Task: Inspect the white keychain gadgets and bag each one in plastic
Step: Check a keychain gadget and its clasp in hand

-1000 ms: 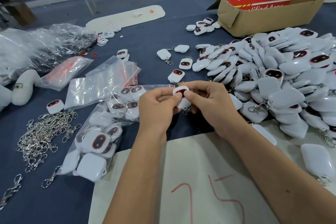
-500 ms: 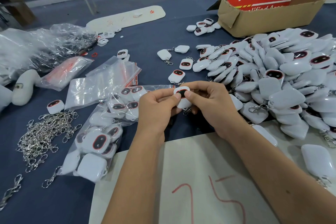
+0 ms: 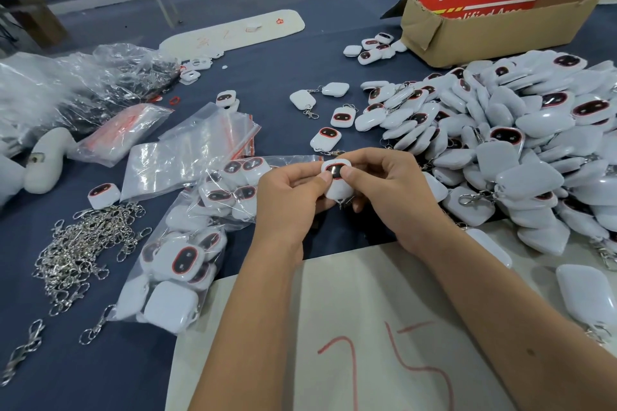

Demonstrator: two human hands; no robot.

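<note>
Both hands hold one white keychain gadget [image 3: 336, 173] above the dark blue table, its black, red-rimmed face turned up. My left hand [image 3: 290, 200] pinches its left side with thumb and fingers. My right hand [image 3: 390, 190] grips its right side, thumb on the face. A metal clasp hangs below it, mostly hidden by my fingers. A large pile of white gadgets [image 3: 507, 143] lies to the right. A clear plastic bag with several gadgets inside [image 3: 187, 243] lies left of my hands. Empty zip bags [image 3: 190, 150] lie behind it.
A heap of metal clasps [image 3: 86, 250] lies at the left. A cardboard box [image 3: 494, 27] with a red sign stands at the back right. A white sheet marked "75" [image 3: 367, 344] sits under my forearms. Crumpled plastic bags [image 3: 66, 83] lie far left.
Both hands keep hold of the same gadget and have barely shifted; the thumbs have moved slightly on its face.
</note>
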